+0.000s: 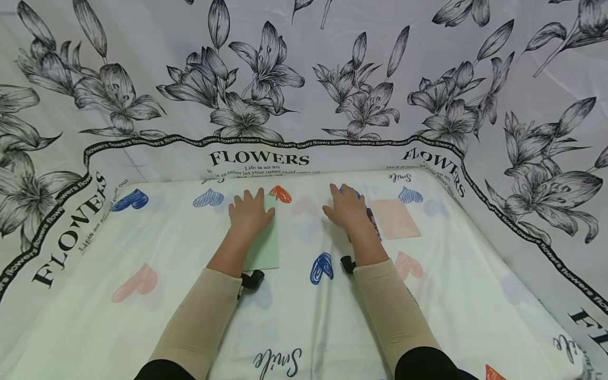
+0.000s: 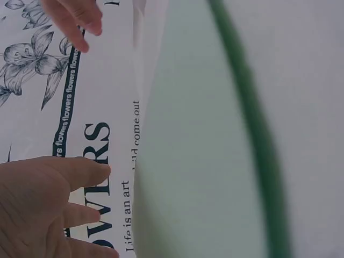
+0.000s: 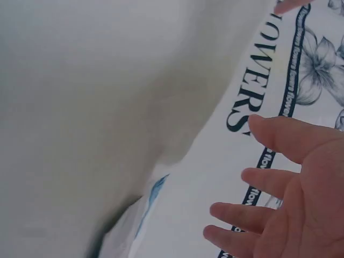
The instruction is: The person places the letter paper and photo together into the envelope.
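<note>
Black sleeves (image 1: 166, 370) nearest, green sheet (image 1: 267, 245) beyond

Floral backdrop (image 1: 190, 31): one, rising behind and to both sides. White cloth (image 1: 294, 316): one, spread below, printed with hearts (image 1: 321, 268) and lettering (image 1: 277, 363). Tan cuffs (image 1: 201, 311): two, one per arm, running on from the black.

Green sheet: one, on the cloth. Far end lies beside and partly behind the left hand (image 1: 249, 212), on the thumb side; the rest shows right of the forearm, back to the wrist. Left hand: fingers apart; cannot tell if they touch the sheet.

Right hand (image 1: 347, 207), second of two: well apart from the left, fingers likewise apart. Pink square (image 1: 396, 219): one, flat on the cloth, just right of that hand. Dark patterned piece (image 1: 373, 224): one showing, mostly hidden by the right wrist, between it and the square. Black wrist units (image 1: 253, 279): two, one at each wrist.
</note>
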Motion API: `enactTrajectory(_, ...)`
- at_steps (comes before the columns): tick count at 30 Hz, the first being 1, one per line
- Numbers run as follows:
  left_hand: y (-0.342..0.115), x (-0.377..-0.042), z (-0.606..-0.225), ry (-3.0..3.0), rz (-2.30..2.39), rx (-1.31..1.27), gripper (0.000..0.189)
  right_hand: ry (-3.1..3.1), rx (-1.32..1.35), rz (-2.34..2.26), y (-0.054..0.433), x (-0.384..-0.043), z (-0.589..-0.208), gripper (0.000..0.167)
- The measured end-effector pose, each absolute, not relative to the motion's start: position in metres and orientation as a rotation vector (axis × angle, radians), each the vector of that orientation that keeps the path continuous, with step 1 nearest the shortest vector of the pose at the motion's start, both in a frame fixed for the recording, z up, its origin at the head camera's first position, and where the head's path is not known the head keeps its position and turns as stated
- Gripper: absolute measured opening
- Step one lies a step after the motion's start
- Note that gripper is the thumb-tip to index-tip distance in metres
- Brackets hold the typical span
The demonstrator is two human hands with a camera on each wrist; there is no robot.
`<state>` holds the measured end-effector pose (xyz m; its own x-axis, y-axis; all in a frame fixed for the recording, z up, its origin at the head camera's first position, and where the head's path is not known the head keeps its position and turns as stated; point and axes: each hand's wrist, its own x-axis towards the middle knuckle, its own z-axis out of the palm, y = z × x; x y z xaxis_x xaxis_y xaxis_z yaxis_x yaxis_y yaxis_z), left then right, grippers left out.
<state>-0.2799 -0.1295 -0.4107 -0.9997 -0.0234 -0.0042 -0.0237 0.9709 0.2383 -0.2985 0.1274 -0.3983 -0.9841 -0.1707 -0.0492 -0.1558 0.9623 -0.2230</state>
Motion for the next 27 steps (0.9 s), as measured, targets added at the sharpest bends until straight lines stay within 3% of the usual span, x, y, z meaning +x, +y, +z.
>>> enactTrajectory(12, -0.127, -0.274, -0.413, 2.984, 0.382, -0.087, 0.075, 2.909, -0.138, -0.363, 0.144, -0.304, -0.408, 0.071)
enactTrajectory(21, -0.127, -0.272, -0.415, 2.956, 0.232, -0.072, 0.089, 2.792, -0.054, -0.425, 0.16, -0.3, -0.405, 0.074)
enactTrajectory(27, -0.124, -0.271, -0.415, 2.948, 0.207, -0.059, 0.089, 2.754, -0.017, -0.47, 0.172, -0.297, -0.406, 0.076)
